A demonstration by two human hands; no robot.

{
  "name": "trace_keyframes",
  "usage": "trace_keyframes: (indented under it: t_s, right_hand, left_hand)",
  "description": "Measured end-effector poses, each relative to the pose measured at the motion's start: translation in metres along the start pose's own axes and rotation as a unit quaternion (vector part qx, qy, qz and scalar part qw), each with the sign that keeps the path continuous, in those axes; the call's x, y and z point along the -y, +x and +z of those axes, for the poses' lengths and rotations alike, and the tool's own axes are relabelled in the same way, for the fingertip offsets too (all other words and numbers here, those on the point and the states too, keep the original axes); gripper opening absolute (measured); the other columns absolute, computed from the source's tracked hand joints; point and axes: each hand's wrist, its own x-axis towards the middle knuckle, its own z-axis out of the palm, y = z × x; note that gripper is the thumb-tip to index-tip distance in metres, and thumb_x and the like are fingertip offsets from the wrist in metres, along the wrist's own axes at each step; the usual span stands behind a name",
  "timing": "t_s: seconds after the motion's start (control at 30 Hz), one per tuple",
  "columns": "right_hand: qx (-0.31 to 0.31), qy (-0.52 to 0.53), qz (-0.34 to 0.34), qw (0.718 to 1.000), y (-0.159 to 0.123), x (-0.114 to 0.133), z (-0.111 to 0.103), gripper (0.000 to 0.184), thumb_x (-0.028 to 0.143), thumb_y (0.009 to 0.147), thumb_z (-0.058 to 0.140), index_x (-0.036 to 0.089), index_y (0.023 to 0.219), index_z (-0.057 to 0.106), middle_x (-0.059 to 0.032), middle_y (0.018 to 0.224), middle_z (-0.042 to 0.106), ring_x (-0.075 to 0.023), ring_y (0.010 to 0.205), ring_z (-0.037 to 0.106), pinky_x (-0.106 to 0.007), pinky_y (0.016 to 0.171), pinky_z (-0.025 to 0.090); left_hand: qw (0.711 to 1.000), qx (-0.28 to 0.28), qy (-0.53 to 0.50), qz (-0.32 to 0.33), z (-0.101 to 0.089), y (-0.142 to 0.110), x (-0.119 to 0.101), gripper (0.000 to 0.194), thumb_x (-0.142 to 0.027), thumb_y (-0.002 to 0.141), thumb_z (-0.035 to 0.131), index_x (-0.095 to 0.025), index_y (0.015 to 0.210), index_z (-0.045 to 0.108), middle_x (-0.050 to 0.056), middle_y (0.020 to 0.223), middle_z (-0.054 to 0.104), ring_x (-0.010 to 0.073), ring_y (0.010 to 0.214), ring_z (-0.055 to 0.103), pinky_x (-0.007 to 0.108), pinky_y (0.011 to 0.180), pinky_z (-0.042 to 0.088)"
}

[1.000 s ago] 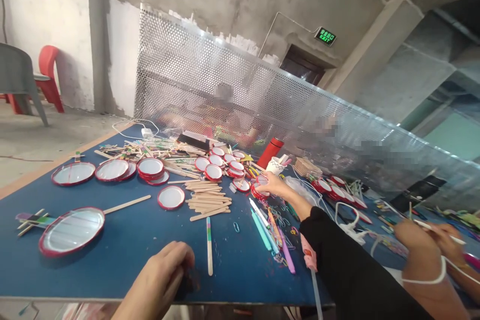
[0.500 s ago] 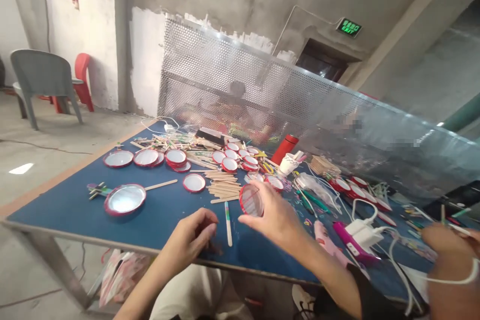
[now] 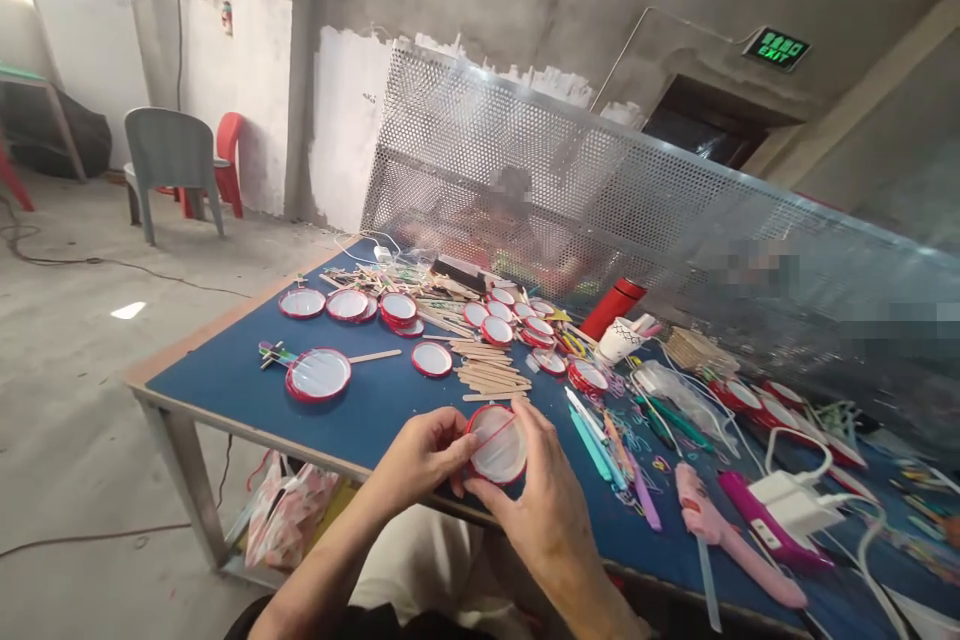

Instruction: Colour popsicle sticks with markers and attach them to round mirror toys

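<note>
Both my hands hold one small round red-rimmed mirror disc (image 3: 498, 444) just above the near edge of the blue table (image 3: 225, 375). My left hand (image 3: 421, 457) pinches its left rim with curled fingers. My right hand (image 3: 541, 498) wraps around its lower right side. Behind it lie a pile of wooden craft sticks (image 3: 491, 376) and several more red-rimmed discs (image 3: 397, 308). A larger red-rimmed mirror (image 3: 319, 375) with a stick handle rests at the left of the table.
Pink glue guns (image 3: 731, 535), a white charger with cables (image 3: 799, 505) and coloured sticks (image 3: 611, 445) lie to the right. A red bottle (image 3: 611, 308) and paper cup (image 3: 621, 340) stand before a perforated metal screen (image 3: 600, 200). Grey and red chairs (image 3: 176, 165) stand on the floor far left.
My right hand brought the red-rimmed disc from the pile back to the table's near edge, and my left hand rose from the table to grip it. The view swung left.
</note>
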Motion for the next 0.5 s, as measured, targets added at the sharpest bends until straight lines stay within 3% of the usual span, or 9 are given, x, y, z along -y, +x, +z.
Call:
trace_keyframes:
  t_s: [0.13,0.23,0.37,0.5]
  right_hand:
    - [-0.061,-0.051,0.035,0.996,-0.012,0.008,0.004,0.085,0.060,0.091,0.067,0.020,0.156,0.030,-0.0245,0.138,0.057,-0.0421,0.124,0.060,-0.058,0.096,0.055]
    - [-0.078,-0.069,0.054,0.993,-0.015,0.013,0.007,0.081,0.066,0.093,0.058,0.020,0.156,0.033,-0.0246,0.131,0.059,-0.0424,0.118,0.061,-0.057,0.091,0.056]
    - [-0.066,-0.020,0.038,0.997,-0.016,0.010,0.007,0.071,0.061,0.098,0.055,0.021,0.153,0.036,-0.0197,0.124,0.061,-0.0372,0.113,0.064,-0.053,0.086,0.060]
    - [-0.027,0.044,0.008,0.999,-0.020,-0.001,-0.002,0.063,0.043,0.098,0.062,0.020,0.152,0.039,-0.0161,0.126,0.060,-0.0310,0.115,0.065,-0.045,0.090,0.061]
  left_hand:
    - [1.000,-0.001,-0.015,-0.011,0.000,0.001,0.001,0.050,-0.068,0.083,0.068,-0.020,0.077,0.054,-0.004,0.060,0.063,0.0131,0.050,0.060,0.023,0.051,0.044]
    - [1.000,-0.009,0.016,-0.004,0.000,0.000,0.000,0.046,-0.062,0.083,0.071,-0.019,0.075,0.055,-0.004,0.060,0.062,0.0125,0.053,0.057,0.022,0.053,0.041]
    - [0.998,0.027,0.060,-0.018,-0.002,-0.004,-0.002,0.040,-0.053,0.082,0.076,-0.018,0.076,0.057,-0.005,0.063,0.061,0.0112,0.058,0.052,0.022,0.055,0.037]
    - [0.996,0.071,0.057,-0.025,-0.003,-0.006,-0.005,0.038,-0.050,0.081,0.078,-0.017,0.085,0.059,-0.004,0.070,0.063,0.0131,0.064,0.057,0.023,0.059,0.042]
